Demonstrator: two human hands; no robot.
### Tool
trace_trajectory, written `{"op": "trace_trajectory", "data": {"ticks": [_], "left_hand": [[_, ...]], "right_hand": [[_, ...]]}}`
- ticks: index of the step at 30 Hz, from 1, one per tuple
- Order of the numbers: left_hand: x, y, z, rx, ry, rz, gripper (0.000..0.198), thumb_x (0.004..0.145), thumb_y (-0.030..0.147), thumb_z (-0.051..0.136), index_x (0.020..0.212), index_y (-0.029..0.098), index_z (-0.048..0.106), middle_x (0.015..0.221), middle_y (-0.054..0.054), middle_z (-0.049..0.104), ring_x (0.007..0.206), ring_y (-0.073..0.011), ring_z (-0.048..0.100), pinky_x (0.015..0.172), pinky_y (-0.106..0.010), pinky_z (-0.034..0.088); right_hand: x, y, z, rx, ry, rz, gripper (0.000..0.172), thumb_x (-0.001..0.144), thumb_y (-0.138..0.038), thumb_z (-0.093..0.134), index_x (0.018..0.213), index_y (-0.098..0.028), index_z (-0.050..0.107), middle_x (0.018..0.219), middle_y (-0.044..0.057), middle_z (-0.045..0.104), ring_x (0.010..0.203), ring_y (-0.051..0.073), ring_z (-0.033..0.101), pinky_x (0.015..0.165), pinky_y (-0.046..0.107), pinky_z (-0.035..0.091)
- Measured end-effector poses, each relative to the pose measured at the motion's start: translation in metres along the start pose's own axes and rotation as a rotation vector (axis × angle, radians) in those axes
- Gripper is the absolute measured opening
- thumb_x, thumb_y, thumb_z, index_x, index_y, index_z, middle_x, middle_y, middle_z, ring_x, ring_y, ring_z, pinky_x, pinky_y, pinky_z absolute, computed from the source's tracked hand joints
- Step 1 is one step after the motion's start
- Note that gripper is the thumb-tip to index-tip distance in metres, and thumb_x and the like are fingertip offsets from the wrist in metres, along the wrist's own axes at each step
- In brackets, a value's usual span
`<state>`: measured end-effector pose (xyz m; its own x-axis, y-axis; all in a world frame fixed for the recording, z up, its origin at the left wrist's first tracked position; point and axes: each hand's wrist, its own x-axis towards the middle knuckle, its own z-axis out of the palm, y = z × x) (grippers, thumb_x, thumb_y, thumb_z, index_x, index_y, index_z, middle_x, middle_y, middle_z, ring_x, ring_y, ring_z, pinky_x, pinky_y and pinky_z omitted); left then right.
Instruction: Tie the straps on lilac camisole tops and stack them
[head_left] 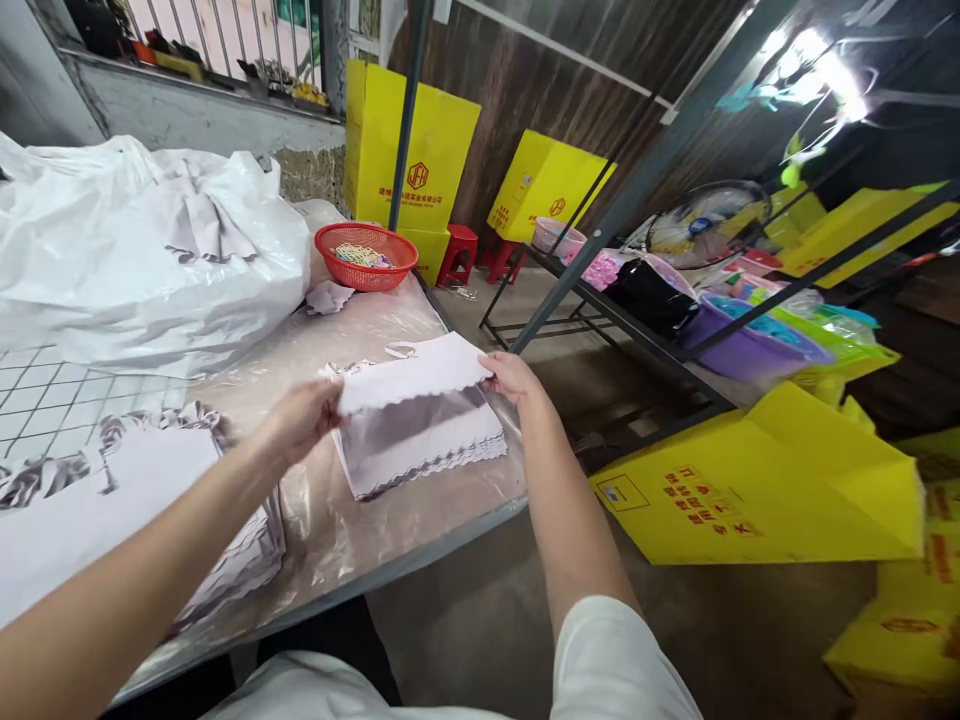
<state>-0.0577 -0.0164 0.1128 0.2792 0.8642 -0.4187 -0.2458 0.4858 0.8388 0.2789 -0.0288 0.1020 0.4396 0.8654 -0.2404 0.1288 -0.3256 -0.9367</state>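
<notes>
Between my two hands a pale grey-lilac fabric pouch (412, 378) with a scalloped edge is held by its two side corners. My left hand (311, 412) pinches its left corner, and my right hand (508, 376) pinches the right one. Just beneath it lies a neat stack of similar pouches (427, 455), their wavy edges facing me. A loop of cord shows behind the raised piece. Left of my left forearm, a larger pile of the same fabric pouches (161, 470) with gathered tops is partly hidden by that arm.
The table (322, 545) is covered in clear plastic. On it stand a big white plastic bag (135, 270) and a red basket (366, 272) of cords. A metal-framed rack (637, 330) with tubs and yellow boxes (765, 490) is on the right.
</notes>
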Motion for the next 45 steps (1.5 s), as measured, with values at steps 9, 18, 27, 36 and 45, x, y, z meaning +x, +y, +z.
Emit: {"op": "trace_trajectory", "data": {"ticks": [9,18,27,36,45], "left_hand": [[-0.036,-0.086,-0.018,0.305,0.016,-0.183,0.049,0.05,0.05,0.088,0.059,0.016,0.055,0.054,-0.003,0.064,0.056,-0.0205,0.069,0.043,-0.02,0.033],[-0.026,-0.086,-0.026,0.558,-0.014,-0.1,0.04,0.056,0.053,0.074,0.055,0.02,0.051,0.055,-0.002,0.062,0.045,-0.0143,0.054,0.046,-0.024,0.028],[0.02,-0.084,-0.031,1.206,0.198,0.811,0.024,0.086,0.029,0.047,0.094,0.018,0.065,0.104,-0.016,0.069,0.101,-0.0305,0.061,0.088,-0.041,0.044],[0.114,-0.051,-0.029,1.395,0.091,0.747,0.041,0.086,0.02,0.038,0.113,0.015,0.069,0.122,-0.015,0.07,0.117,-0.027,0.061,0.103,-0.046,0.037],[0.129,-0.038,-0.019,1.496,-0.017,0.944,0.044,0.089,0.018,0.037,0.123,0.017,0.067,0.141,-0.014,0.056,0.125,-0.0326,0.048,0.102,-0.05,0.039]], "right_hand": [[-0.039,0.074,-0.018,-0.216,0.104,-0.005,0.03,0.068,-0.036,0.076,0.062,-0.019,0.053,0.051,-0.005,0.053,0.05,0.009,0.047,0.048,0.021,0.035],[-0.037,0.091,-0.027,-0.471,0.201,-0.07,0.021,0.073,-0.029,0.07,0.063,-0.019,0.055,0.062,-0.001,0.06,0.06,0.015,0.056,0.061,0.026,0.042],[-0.054,0.07,0.021,-0.931,0.377,-0.54,0.043,0.095,-0.036,0.048,0.131,-0.013,0.057,0.14,0.022,0.051,0.131,0.034,0.044,0.107,0.047,0.037],[-0.058,0.085,0.058,-1.173,0.198,-0.294,0.059,0.103,-0.044,0.033,0.151,-0.009,0.04,0.159,0.019,0.033,0.15,0.033,0.024,0.117,0.052,0.024],[-0.121,0.079,0.12,-1.134,-0.219,-0.843,0.056,0.1,-0.052,0.043,0.151,-0.029,0.042,0.164,0.01,0.027,0.153,0.03,0.017,0.119,0.059,0.016]]}}
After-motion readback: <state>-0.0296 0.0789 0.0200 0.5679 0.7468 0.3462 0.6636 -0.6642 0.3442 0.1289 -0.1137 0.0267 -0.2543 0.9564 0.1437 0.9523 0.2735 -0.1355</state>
